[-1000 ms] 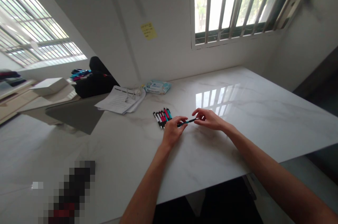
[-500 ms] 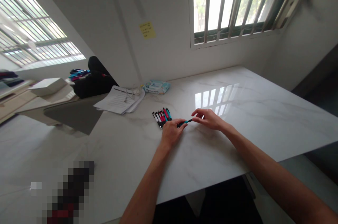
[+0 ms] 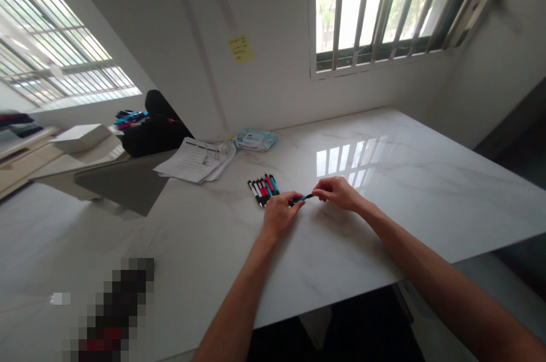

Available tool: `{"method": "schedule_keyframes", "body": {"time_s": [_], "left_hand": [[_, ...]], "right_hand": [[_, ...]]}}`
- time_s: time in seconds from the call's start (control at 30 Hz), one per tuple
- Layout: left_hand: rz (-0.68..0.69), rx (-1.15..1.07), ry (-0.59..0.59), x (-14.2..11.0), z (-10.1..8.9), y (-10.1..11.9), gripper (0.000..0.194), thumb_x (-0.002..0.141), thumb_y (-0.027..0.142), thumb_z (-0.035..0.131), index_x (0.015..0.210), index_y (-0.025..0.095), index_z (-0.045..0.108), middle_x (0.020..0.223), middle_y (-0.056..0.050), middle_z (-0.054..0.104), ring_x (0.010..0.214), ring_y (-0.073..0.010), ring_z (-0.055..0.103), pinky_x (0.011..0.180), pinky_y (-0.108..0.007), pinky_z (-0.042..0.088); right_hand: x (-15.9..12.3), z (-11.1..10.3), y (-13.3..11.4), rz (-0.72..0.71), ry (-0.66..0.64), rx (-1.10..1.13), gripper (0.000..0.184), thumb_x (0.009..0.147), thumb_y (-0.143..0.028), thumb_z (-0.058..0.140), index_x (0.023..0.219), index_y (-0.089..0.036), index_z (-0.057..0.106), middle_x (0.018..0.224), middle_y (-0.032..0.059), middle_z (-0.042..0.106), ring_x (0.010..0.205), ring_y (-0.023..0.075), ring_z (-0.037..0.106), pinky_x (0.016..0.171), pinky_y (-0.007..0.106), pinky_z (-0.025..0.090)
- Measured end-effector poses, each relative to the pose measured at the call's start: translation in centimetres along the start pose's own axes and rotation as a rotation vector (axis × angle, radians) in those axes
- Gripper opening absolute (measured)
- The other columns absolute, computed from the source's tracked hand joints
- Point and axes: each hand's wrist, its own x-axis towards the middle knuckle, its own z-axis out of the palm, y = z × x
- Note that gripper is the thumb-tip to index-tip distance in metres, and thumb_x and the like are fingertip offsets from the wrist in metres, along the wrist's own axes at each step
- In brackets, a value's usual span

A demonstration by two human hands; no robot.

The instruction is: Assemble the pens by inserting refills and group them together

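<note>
Between thumb and fingers, my left hand (image 3: 281, 211) grips a blue-and-black pen (image 3: 302, 198) that points to the right, just over the table. My right hand (image 3: 335, 191) pinches the pen's right end, its fingers closed around the tip. What exactly lies inside that pinch is too small to tell. Directly behind my left hand, several pens (image 3: 261, 188) with white, red and blue barrels lie side by side in a row on the marble-patterned table (image 3: 384, 237). My left hand partly covers the lower ends of the pens at the row's right side.
Beyond the pens are stacked printed papers (image 3: 190, 162) and a light-blue wipes packet (image 3: 255, 140). A grey panel (image 3: 123, 183) stands at the left, with a black bag (image 3: 149, 137) behind it. A yellow note (image 3: 241, 48) sticks to the wall. A pixelated dark shape (image 3: 115, 308) covers the lower left.
The fingers of my right hand have drawn closer together at the pen's end. My left hand has kept its grip on the pen in nearly the same place.
</note>
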Motion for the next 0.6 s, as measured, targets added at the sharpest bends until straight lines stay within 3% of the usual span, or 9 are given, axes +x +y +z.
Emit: {"method": "schedule_keyframes", "body": {"time_s": [0.1, 0.23, 0.33, 0.43, 0.53, 0.6], "left_hand": [[0.001, -0.007, -0.007, -0.01, -0.05, 0.23, 0.017, 0.087, 0.033, 0.071, 0.101, 0.029, 0.081, 0.098, -0.002, 0.08, 0.087, -0.0221, 0.074, 0.081, -0.031, 0.052], [-0.01, 0.0, 0.0, -0.01, -0.1, 0.29, 0.017, 0.088, 0.034, 0.071, 0.1, 0.029, 0.081, 0.095, -0.002, 0.08, 0.085, -0.0215, 0.073, 0.08, -0.031, 0.052], [-0.024, 0.003, 0.006, 0.02, -0.1, 0.07, 0.017, 0.088, 0.036, 0.071, 0.1, 0.029, 0.081, 0.093, -0.002, 0.08, 0.083, -0.0211, 0.073, 0.079, -0.03, 0.051], [-0.041, 0.003, 0.016, 0.07, -0.08, -0.16, 0.017, 0.088, 0.036, 0.071, 0.1, 0.029, 0.081, 0.092, -0.002, 0.08, 0.083, -0.021, 0.072, 0.077, -0.03, 0.05], [-0.045, 0.004, 0.018, 0.08, -0.08, -0.18, 0.016, 0.087, 0.033, 0.071, 0.1, 0.029, 0.081, 0.093, -0.001, 0.08, 0.083, -0.0203, 0.072, 0.077, -0.029, 0.05], [-0.04, 0.006, 0.016, 0.06, -0.09, -0.09, 0.016, 0.087, 0.033, 0.072, 0.1, 0.029, 0.081, 0.093, -0.001, 0.08, 0.082, -0.0198, 0.072, 0.078, -0.029, 0.05]], "right_hand": [[0.07, 0.07, 0.06, 0.034, -0.015, -0.116, 0.045, 0.094, -0.052, 0.058, 0.069, -0.019, 0.074, 0.054, -0.0003, 0.062, 0.051, 0.012, 0.05, 0.053, 0.026, 0.036], [0.0, -0.05, -0.25, 0.022, -0.05, -0.141, 0.048, 0.099, -0.05, 0.049, 0.073, -0.019, 0.075, 0.055, -0.0003, 0.061, 0.051, 0.0119, 0.049, 0.055, 0.026, 0.036], [-0.2, -0.31, -0.49, -0.008, -0.053, -0.078, 0.034, 0.094, -0.05, 0.059, 0.095, -0.021, 0.076, 0.067, -0.0001, 0.067, 0.058, 0.0132, 0.054, 0.057, 0.026, 0.04], [-0.28, -0.51, -0.42, -0.048, -0.048, -0.003, 0.035, 0.084, -0.044, 0.072, 0.112, -0.023, 0.071, 0.085, 0.0022, 0.073, 0.071, 0.0152, 0.062, 0.066, 0.026, 0.047], [-0.18, -0.5, -0.27, -0.035, -0.048, -0.036, 0.025, 0.089, -0.043, 0.066, 0.094, -0.02, 0.074, 0.078, 0.0024, 0.072, 0.068, 0.0145, 0.061, 0.064, 0.026, 0.045], [-0.14, -0.46, -0.3, -0.008, -0.066, -0.095, 0.035, 0.095, -0.045, 0.057, 0.08, -0.018, 0.073, 0.068, 0.0019, 0.069, 0.061, 0.0133, 0.056, 0.059, 0.025, 0.041]]}}
